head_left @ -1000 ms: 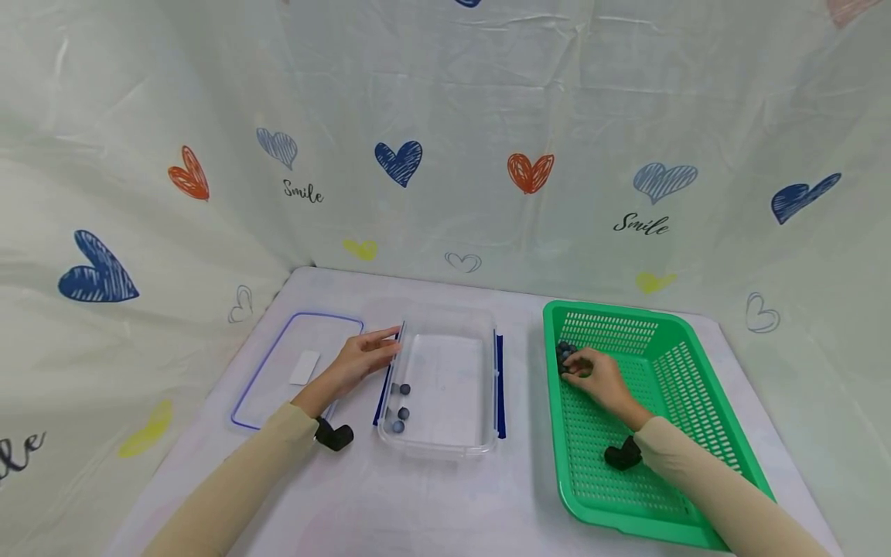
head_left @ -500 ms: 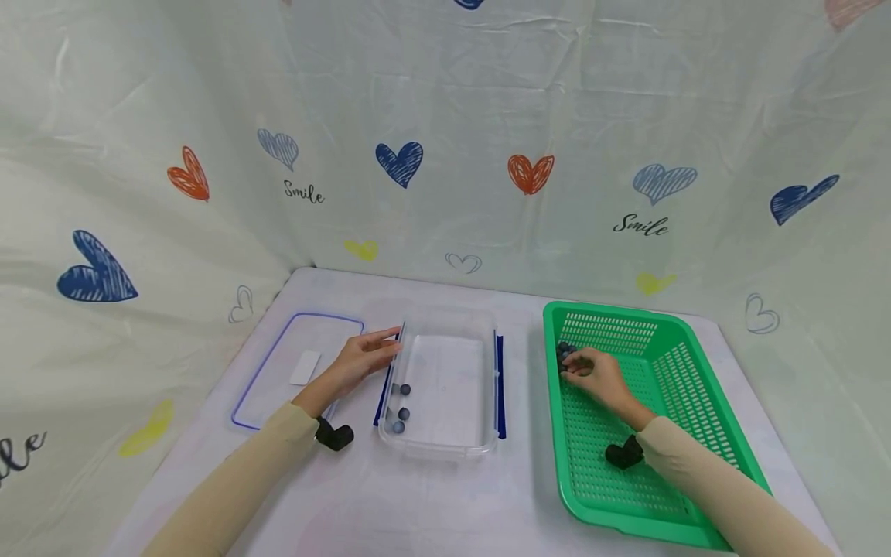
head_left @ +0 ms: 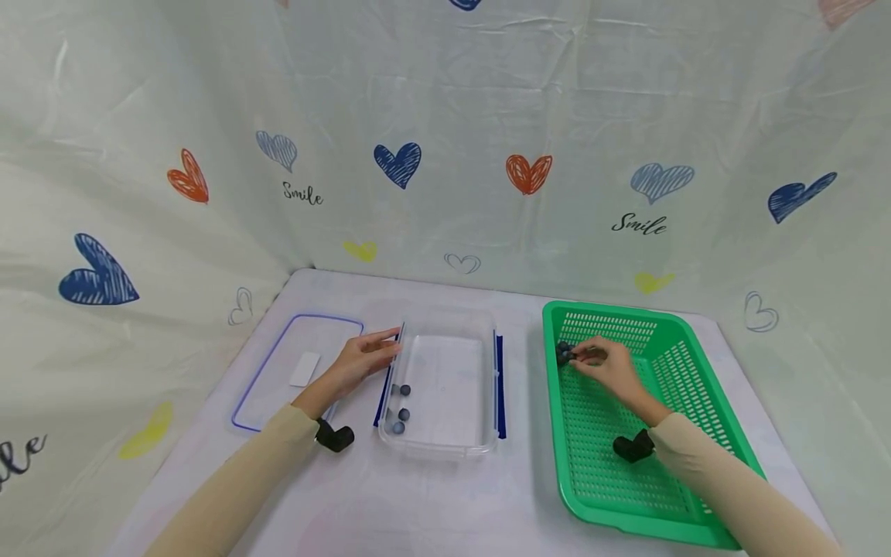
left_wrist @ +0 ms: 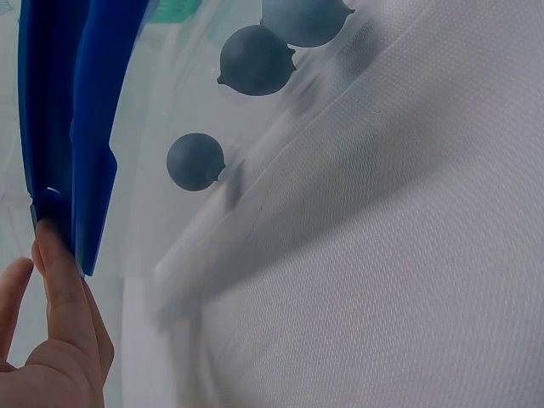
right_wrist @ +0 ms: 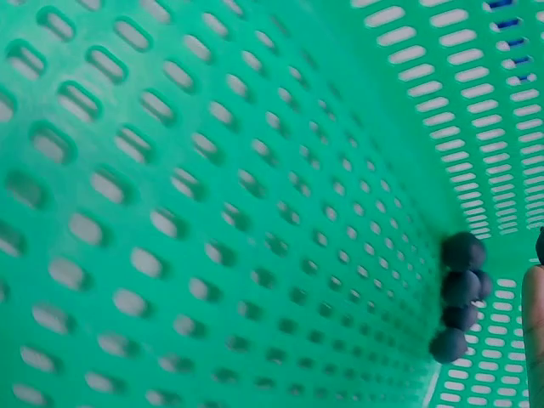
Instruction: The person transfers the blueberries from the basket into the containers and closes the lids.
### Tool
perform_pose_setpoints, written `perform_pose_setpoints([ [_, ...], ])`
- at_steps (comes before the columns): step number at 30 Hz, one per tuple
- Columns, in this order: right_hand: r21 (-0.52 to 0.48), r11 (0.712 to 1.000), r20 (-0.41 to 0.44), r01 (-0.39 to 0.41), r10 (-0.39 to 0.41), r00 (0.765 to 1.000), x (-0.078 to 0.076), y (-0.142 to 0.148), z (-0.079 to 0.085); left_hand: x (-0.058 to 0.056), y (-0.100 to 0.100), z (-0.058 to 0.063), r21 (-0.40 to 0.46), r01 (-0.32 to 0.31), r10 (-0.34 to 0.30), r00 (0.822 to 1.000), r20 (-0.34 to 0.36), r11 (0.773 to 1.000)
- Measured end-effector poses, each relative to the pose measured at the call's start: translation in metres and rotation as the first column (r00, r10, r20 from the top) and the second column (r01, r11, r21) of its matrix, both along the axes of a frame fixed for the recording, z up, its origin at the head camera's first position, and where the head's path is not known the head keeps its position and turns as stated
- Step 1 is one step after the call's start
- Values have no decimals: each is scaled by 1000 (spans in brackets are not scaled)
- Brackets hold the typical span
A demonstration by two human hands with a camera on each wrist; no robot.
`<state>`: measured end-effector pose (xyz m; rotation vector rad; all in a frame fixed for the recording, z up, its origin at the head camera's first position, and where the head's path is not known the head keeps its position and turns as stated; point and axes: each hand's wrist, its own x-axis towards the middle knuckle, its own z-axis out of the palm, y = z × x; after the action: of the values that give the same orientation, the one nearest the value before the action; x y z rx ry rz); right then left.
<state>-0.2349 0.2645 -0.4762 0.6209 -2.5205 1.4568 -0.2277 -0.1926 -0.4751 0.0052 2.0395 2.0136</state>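
Note:
My left hand [head_left: 356, 362] rests its fairly straight fingers against the left side of a clear plastic food container [head_left: 448, 394]. In the left wrist view, its fingertips touch the blue locking flap [left_wrist: 89, 127] that hangs there. Three blueberries [left_wrist: 195, 161] lie inside along that wall. Over a green basket's [head_left: 592, 472] far left corner, my right hand [head_left: 612, 371] pinches a blueberry [right_wrist: 541, 246] between thumb and fingers; only its edge shows in the right wrist view. Several more blueberries [right_wrist: 461, 287] are bunched in the corner beside the hand.
A clear lid with a blue seal [head_left: 274, 387] lies flat left of the container, with a white rectangle [head_left: 305, 369] on it. Another blue flap [head_left: 500, 387] hangs on the container's right side. Behind the table [head_left: 445, 510] hangs a curtain printed with hearts.
My right hand has drawn back slightly to the right from the basket corner, with a blueberry at its fingertips. The left hand and the container stay where they were.

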Motion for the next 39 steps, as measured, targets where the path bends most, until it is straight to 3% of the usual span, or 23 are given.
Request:
perform_pose_setpoints([
  [7, 52, 997, 15, 55, -56, 998, 1, 5, 18, -2, 0, -2, -5, -9, 9, 1000, 1, 1000],
  [16, 62, 997, -11, 50, -49, 999, 15, -9, 59, -2, 0, -2, 13, -8, 8, 1000, 3, 1000],
  [39, 25, 1000, 15, -11, 10, 1000, 7, -27, 76, -1, 0, -1, 30, -7, 6, 1000, 16, 1000],
])
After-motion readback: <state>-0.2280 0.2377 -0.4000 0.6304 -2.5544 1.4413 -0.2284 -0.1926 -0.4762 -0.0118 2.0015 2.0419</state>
